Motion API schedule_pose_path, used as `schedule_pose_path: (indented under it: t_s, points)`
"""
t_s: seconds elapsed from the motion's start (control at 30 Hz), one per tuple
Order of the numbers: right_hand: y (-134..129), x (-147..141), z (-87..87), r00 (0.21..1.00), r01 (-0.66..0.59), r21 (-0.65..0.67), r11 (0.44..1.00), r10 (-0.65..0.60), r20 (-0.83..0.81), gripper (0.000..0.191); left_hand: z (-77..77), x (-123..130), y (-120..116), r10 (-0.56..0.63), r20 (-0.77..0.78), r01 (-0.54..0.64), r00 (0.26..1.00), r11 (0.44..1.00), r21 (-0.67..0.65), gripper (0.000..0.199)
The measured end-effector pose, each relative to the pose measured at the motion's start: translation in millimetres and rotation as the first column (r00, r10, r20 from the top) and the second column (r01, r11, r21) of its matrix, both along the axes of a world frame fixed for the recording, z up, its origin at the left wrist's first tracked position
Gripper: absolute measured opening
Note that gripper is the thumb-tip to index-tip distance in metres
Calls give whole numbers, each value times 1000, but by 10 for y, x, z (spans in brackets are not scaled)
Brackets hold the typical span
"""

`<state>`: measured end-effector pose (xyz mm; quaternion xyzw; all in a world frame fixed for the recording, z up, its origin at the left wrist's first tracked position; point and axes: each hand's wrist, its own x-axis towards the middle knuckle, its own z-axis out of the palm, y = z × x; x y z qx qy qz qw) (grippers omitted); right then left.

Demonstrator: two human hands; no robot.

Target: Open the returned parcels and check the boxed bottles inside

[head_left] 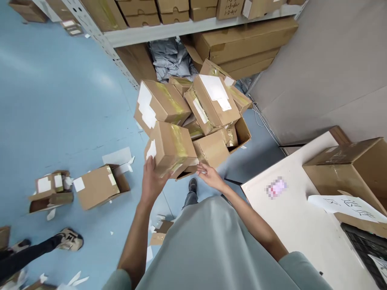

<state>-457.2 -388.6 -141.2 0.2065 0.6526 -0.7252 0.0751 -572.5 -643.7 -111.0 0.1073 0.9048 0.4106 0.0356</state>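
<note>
A taped cardboard box (165,141) with a white label on its left side sits at the near left of a pile of boxes. My left hand (153,181) grips its lower left corner, fingers on the label side and thumb along the front. Just off its lower right corner is my right hand (210,176), palm turned up and fingers partly stretched, beside a small white paper edge; whether the fingertips touch it I cannot tell. Behind lie another taped box (160,100) and a larger box (213,100) with white labels on top. A plain box (213,149) lies to the right.
Shelving (187,28) with cartons and grey plastic parcels (172,58) stands ahead. At right, a white table (281,225) carries a large open carton (338,173) and a blurred pinkish item (276,187). Opened boxes (96,187) and paper scraps litter the floor; another person's shoe (70,239) is at left.
</note>
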Motion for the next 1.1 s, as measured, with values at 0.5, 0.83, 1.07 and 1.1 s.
schedule_pose_path:
  t_s: [0.5,0.83,1.07,1.1]
  points:
    - [-602,90,1107,948,211,224,952,-143,-284,66,1118,-70,-274,-175,-151,173,973,985,-25,72]
    - [279,1853,1902,714,698,337,631,-576,-398,72,1719,1085,1008,-654,-122,663,746,714,225,77]
    - [948,3714,1354,434,889,333,315,-813,-388,84,1164,2431,2740,-917,0,847,398,367,384,73]
    - [1034,3966,1257,399,901,329,283,-838,-372,85,1033,2639,2990,-940,56,843,338,329,426,75]
